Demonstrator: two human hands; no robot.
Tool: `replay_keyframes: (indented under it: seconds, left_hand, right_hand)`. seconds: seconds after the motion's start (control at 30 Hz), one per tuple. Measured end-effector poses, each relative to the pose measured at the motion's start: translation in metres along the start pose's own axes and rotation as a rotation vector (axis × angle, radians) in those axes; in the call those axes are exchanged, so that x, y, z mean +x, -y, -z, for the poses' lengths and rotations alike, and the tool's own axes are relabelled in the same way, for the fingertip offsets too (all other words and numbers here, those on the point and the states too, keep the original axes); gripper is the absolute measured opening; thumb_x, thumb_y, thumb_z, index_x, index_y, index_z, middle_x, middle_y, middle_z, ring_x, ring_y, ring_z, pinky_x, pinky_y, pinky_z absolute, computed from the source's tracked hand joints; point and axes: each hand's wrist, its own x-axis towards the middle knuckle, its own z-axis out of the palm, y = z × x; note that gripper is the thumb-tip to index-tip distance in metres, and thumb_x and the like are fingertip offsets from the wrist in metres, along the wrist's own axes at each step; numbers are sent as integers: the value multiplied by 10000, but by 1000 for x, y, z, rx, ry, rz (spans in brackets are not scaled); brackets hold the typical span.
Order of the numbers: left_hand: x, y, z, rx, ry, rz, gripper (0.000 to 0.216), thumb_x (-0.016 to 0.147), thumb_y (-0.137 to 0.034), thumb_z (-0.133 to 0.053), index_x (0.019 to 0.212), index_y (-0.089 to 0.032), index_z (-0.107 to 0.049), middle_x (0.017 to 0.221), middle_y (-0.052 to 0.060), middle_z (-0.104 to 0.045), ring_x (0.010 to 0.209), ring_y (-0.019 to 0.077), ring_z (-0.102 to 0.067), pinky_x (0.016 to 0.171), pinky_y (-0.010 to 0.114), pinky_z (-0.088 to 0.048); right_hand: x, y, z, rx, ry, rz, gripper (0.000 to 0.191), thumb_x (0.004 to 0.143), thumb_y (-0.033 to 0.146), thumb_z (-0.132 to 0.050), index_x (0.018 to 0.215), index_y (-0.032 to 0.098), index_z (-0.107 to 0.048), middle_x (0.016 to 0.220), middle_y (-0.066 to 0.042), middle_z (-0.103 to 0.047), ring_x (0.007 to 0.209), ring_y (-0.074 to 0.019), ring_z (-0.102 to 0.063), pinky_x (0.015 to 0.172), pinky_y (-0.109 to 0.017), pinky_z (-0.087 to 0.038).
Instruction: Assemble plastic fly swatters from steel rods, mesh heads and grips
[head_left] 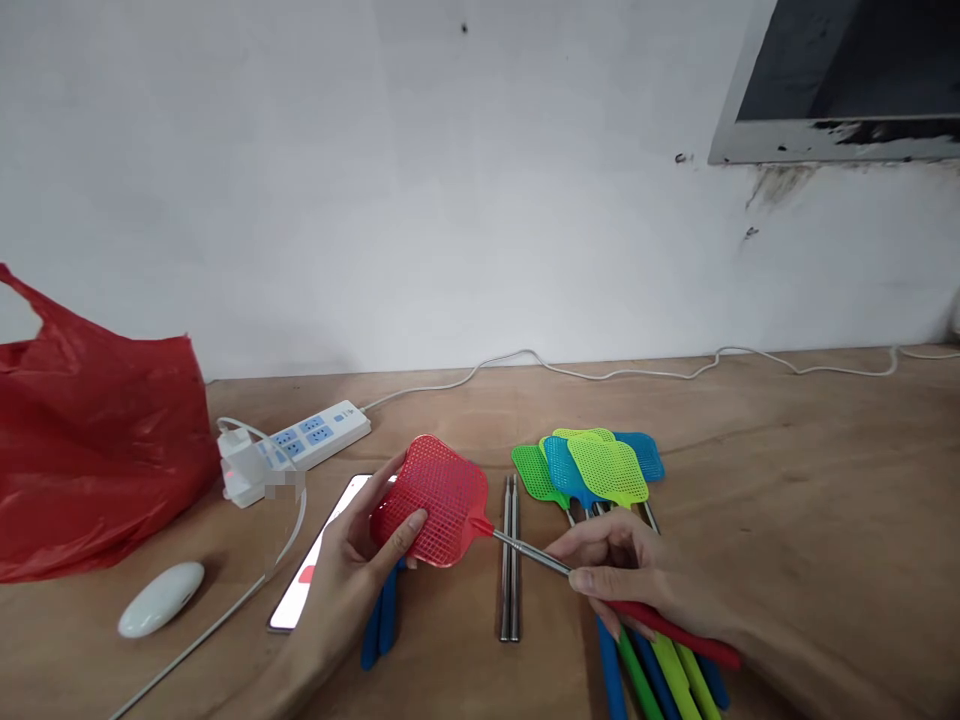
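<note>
A red fly swatter (442, 495) with a mesh head, a metal rod and a red handle is held between both hands. My left hand (375, 545) pinches the mesh head, thumb on its front. Closed round the rod near the handle is my right hand (619, 575). Beneath the right hand lies a pile of fly swatters (607, 470) in blue, green and yellow-green, their handles toward me. Two metal rods (509, 570) rest side by side between the hands. Blue handles (381, 620) lie partly hidden under the red head and left hand.
A lit phone (300, 590) lies partly behind my left forearm. Further left are a white mouse (161, 600), a red plastic bag (97, 440) and a white power strip (330, 430) with a plugged-in charger (244, 460). A white cable (600, 376) runs along the wall.
</note>
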Motion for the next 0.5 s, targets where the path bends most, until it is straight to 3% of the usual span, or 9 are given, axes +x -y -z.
replay_keyframes:
  seconds: [0.13,0.27,0.5]
  left_hand:
    - [-4,-2,-4,-8,39,-18,665,893,-397,-708,1478,-245,-430,1160,72,-655,549,91,-543,538,270,-534]
    - [-7,-4,-8,-6,2,-21,639,890,-414,-707,1447,-255,-435,1149,60,-647,536,87,-532,527,266,-511]
    - [-6,-2,-1,-10,126,-39,575,946,-376,-666,1447,-302,-395,1144,50,-630,581,97,-555,554,271,-527]
  right_hand:
    - [0,-3,-1,11,14,-12,482,741,481,-796,1071,132,-758,486,31,-635,268,-43,-354,280,-167,-240]
    - [-2,-2,-4,-10,42,10,492,796,494,-759,1132,135,-754,492,33,-635,270,-37,-355,285,-162,-241]
    - [-6,5,-11,-38,63,-8,528,818,546,-724,1149,135,-746,483,49,-601,279,-31,-330,293,-162,-232]
